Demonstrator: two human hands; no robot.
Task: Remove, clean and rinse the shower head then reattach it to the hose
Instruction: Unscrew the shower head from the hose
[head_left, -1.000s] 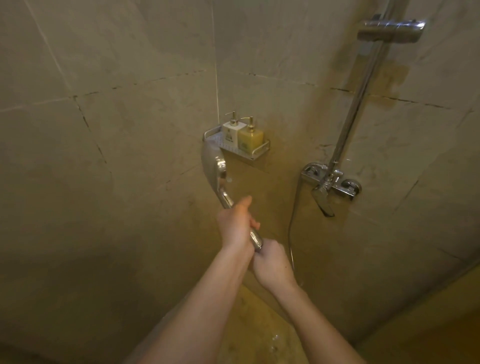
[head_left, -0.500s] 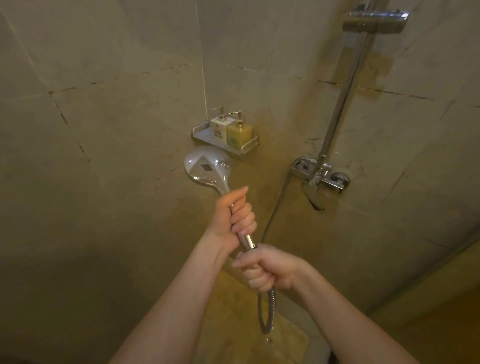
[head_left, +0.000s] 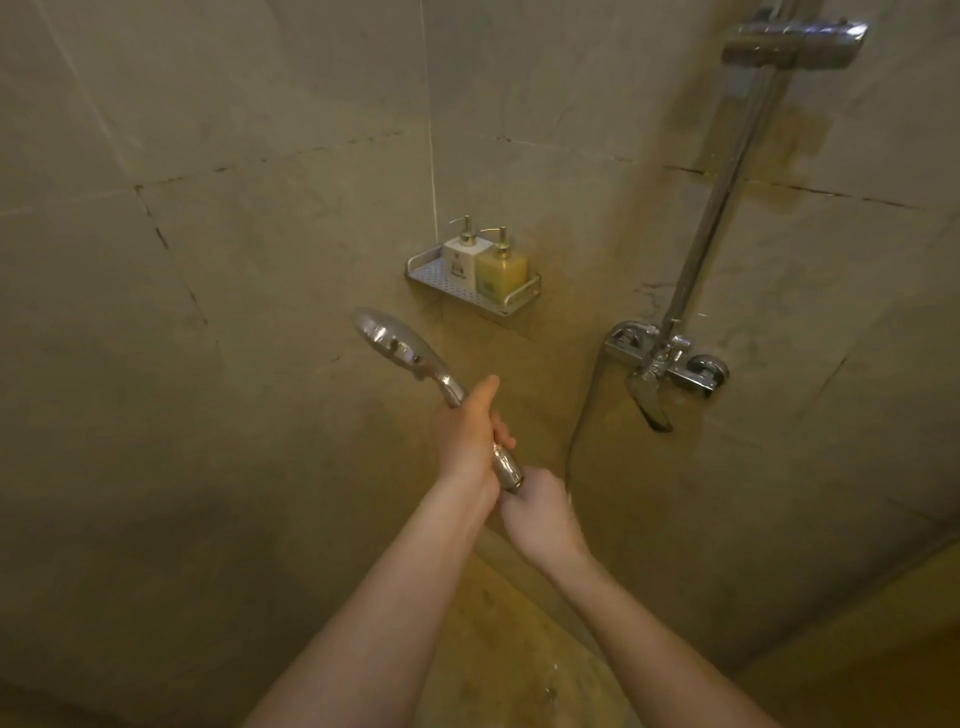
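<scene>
Since half a second ago the shower head (head_left: 395, 345) has turned edge-on, tilted up-left. Nearest, the right hand (head_left: 540, 512) has its grip closed below the handle's end, where the hose (head_left: 582, 415) is hidden. The left hand (head_left: 467, 431) is clamped round the handle. Beyond, on the wall shelf (head_left: 514, 301), stand a white bottle (head_left: 460, 260) and a yellow bottle (head_left: 501, 267), touching; the mixer tap (head_left: 665, 358) is to the right.

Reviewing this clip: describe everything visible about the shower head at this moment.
The shower head looks like chromed, shiny metal or plastic: a rounded head on a slim handle, tilted with the head up-left, its back showing. It is held in the air before the tiled wall, below the soap shelf. The left hand grips the handle; the right hand holds at its lower end, hiding the hose joint.
</scene>
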